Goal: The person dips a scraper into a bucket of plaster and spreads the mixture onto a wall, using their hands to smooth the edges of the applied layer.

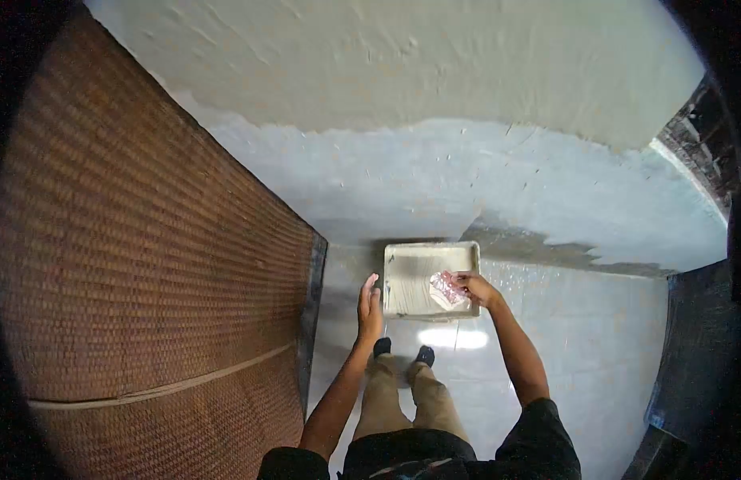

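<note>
A shallow rectangular tray, its inside coated with cream-coloured material, rests on the floor before my feet. My right hand is over the tray's right part, its fingers closed on a crumpled pink-and-white packet. The packet's lower end is close to the cream surface; whether it touches cannot be made out. Just left of the tray's left rim, my left hand is held with thumb and fingers apart and nothing in it.
Behind the tray rises a wall, coated grey-beige above and paler below. A brown woven panel with a dark edge stands at the left. Dark objects line the right side. Light reflects off the pale floor.
</note>
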A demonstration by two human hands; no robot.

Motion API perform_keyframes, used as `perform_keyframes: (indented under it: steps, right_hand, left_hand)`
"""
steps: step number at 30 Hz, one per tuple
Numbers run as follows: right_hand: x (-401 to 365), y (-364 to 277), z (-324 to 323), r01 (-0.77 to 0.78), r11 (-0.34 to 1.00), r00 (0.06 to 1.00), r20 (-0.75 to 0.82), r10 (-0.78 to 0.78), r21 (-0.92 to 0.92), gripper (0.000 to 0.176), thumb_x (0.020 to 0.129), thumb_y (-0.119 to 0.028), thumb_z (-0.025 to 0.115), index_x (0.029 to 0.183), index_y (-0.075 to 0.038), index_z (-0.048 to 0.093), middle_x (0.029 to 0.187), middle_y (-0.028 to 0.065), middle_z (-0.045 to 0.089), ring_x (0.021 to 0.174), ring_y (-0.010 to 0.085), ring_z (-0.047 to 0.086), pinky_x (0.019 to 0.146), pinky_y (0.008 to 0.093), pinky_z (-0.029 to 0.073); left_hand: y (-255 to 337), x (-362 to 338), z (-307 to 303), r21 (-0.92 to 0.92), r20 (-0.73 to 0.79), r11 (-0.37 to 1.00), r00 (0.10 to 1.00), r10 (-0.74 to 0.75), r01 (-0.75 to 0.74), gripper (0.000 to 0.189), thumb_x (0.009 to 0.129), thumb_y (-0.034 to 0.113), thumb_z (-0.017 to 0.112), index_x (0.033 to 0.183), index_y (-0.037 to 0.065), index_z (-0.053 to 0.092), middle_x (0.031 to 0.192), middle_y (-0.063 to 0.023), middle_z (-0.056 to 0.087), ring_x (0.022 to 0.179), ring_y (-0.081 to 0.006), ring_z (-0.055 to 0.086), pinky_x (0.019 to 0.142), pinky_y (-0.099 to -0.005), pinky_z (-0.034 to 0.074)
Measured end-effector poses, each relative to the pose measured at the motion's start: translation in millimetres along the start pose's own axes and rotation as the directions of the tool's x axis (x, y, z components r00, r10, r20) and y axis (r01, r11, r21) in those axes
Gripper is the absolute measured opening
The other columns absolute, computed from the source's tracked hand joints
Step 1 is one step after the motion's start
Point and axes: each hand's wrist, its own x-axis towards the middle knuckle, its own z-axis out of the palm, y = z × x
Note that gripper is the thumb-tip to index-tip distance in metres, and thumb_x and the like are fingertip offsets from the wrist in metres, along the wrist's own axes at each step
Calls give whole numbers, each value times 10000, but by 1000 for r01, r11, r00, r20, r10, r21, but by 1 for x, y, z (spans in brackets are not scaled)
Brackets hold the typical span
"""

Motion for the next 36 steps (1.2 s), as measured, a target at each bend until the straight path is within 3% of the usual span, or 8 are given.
perform_keyframes:
  steps: [4, 8, 16, 21, 23, 28, 32, 36]
  right_hand:
    - [-54, -58, 39, 169, 890, 978, 41, -205, 423, 285, 940, -75, 577, 1217, -9, 569, 1041, 29, 655, 900, 111, 630, 817, 236, 529]
    - [-80, -119, 68, 334, 771, 849, 183, -496, 542, 352, 944, -49, 565, 1284, 10, 495, 1134, 74, 640, 994, 154, 640, 899, 298, 529]
    - [-144, -257, 183, 558, 699, 732, 131, -669, 447, 352, 946, -49, 560, 1289, 4, 506, 1124, 74, 658, 1002, 151, 643, 904, 314, 532]
    - [-137, -315, 252, 649, 631, 637, 151, -756, 425, 303, 945, -115, 599, 1236, -41, 557, 1069, 24, 666, 921, 109, 636, 795, 278, 513]
    - [-138, -337, 285, 672, 606, 621, 121, -774, 425, 288, 946, -120, 601, 1223, -49, 567, 1063, 17, 665, 916, 104, 635, 794, 280, 512]
    - [-134, -376, 344, 716, 530, 566, 67, -822, 454, 265, 933, -154, 623, 1186, -83, 587, 1039, -17, 661, 911, 103, 617, 837, 300, 493]
    - [-133, -411, 376, 729, 528, 578, 20, -815, 435, 200, 945, -153, 609, 1131, -80, 604, 842, -33, 612, 785, 74, 580, 821, 290, 488]
    - [-133, -441, 400, 780, 437, 465, 54, -884, 447, 149, 947, -136, 604, 1077, -65, 608, 765, -43, 560, 696, 59, 529, 777, 293, 486]
  left_hand:
    - [74, 21, -6, -103, -12, 988, 994, 112, -112, 425, 1033, 223, 377, 1396, 10, 433, 1432, -133, 457, 1356, -241, 382, 1143, -359, 229]
    - [139, 49, -23, -100, -29, 965, 970, 241, -243, 414, 1015, 168, 396, 1390, -3, 431, 1414, -142, 471, 1354, -254, 393, 1138, -362, 249]
    - [243, 110, -110, -205, -107, 856, 880, 463, -475, 416, 1018, 137, 365, 1408, -3, 398, 1439, -135, 441, 1369, -229, 364, 1139, -344, 241]
    - [290, 157, -180, -259, -136, 775, 816, 562, -577, 418, 1018, 135, 359, 1414, 7, 394, 1450, -131, 427, 1366, -229, 362, 1136, -345, 240]
    - [311, 170, -209, -191, -127, 768, 791, 598, -611, 455, 1037, 248, 356, 1430, 20, 386, 1465, -107, 424, 1388, -217, 336, 1152, -367, 211]
    - [365, 199, -264, -126, -106, 681, 692, 714, -722, 433, 1022, 151, 352, 1427, 1, 373, 1468, -144, 404, 1389, -236, 333, 1149, -360, 216]
    - [394, 231, -272, -166, -122, 623, 643, 756, -765, 430, 1022, 154, 352, 1419, -8, 382, 1468, -154, 406, 1394, -254, 330, 1155, -369, 212]
    - [431, 241, -288, -152, -122, 601, 619, 776, -784, 436, 1021, 164, 357, 1418, -15, 378, 1468, -151, 403, 1390, -253, 334, 1153, -374, 222]
